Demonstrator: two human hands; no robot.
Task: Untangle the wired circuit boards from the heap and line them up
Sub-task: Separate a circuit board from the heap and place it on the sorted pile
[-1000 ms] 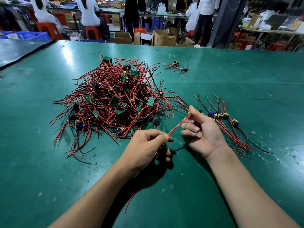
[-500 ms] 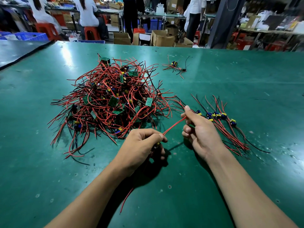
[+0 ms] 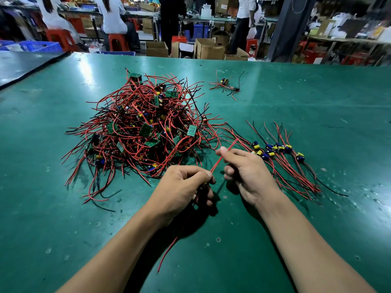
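A tangled heap (image 3: 143, 127) of small green circuit boards with red and black wires lies at the table's centre left. To its right, a row of separated boards (image 3: 277, 150) lies side by side, wires trailing toward me. My left hand (image 3: 182, 187) is closed around one wired board (image 3: 204, 187), mostly hidden in the fist, with a red wire hanging below it. A red wire (image 3: 222, 158) runs taut from that hand up to my right hand (image 3: 247, 174), which pinches it between thumb and forefinger.
A small separate cluster of wired boards (image 3: 226, 85) lies farther back. The green table (image 3: 296, 218) ends at a far edge. Beyond it are cardboard boxes (image 3: 208, 48), red stools and people at other benches.
My right hand has slid leftward and nearer along the red wire, and its free end now sticks out past the fingers. My left hand has stayed put.
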